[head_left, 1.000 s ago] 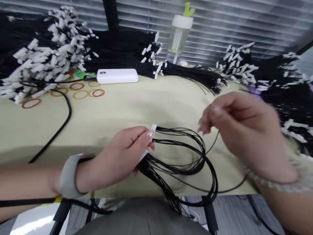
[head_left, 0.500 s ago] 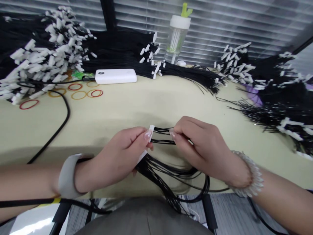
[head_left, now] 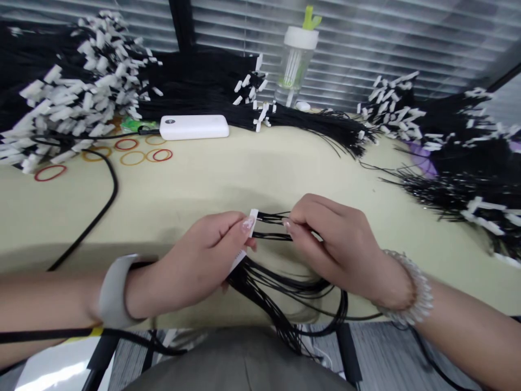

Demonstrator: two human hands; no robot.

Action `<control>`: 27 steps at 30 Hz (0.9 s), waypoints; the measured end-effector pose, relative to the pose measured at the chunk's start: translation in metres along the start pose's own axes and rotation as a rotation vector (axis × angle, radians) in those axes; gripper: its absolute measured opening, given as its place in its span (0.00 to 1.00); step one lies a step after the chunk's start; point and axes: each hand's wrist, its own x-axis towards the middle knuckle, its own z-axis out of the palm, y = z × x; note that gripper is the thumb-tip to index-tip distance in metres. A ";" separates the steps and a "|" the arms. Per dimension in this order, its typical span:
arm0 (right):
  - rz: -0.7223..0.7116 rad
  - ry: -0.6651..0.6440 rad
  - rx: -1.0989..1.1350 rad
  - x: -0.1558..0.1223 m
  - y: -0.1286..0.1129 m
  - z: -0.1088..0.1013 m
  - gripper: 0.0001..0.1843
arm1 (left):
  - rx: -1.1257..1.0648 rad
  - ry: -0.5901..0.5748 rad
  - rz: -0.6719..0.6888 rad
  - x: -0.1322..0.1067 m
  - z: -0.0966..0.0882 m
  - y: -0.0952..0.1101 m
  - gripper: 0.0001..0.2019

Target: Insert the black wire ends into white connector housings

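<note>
My left hand (head_left: 199, 260) is closed, pinching a narrow white connector (head_left: 249, 234) between thumb and fingers at the table's near edge. A bunch of thin black wires (head_left: 280, 282) runs from the connector and loops down over the edge. Just right of the connector, my right hand (head_left: 329, 244) pinches one black wire with thumb and forefinger. A grey band sits on my left wrist and a pale beaded bracelet on my right.
Piles of black wire harnesses with white connectors lie at the back left (head_left: 73, 103), back middle (head_left: 252, 98) and right (head_left: 448, 141). A white power bank (head_left: 194, 126), coloured rubber bands (head_left: 134, 155), a black cable (head_left: 101, 206) and a clear bottle (head_left: 295, 60) stand on the beige table (head_left: 228, 174).
My right hand came in from the right, where it was raised and blurred, to the wires beside the connector and pinched one. Since half a second ago almost nothing has moved.
</note>
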 end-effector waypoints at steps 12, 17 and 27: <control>-0.039 -0.069 -0.138 -0.001 0.007 0.009 0.08 | 0.025 -0.027 0.018 0.001 -0.001 0.000 0.16; -0.075 -0.065 -0.136 -0.001 0.004 0.011 0.10 | 0.129 -0.054 0.092 0.003 -0.004 0.000 0.15; -0.090 0.041 -0.180 -0.002 0.003 0.010 0.06 | 0.078 -0.042 0.062 0.001 -0.001 -0.002 0.16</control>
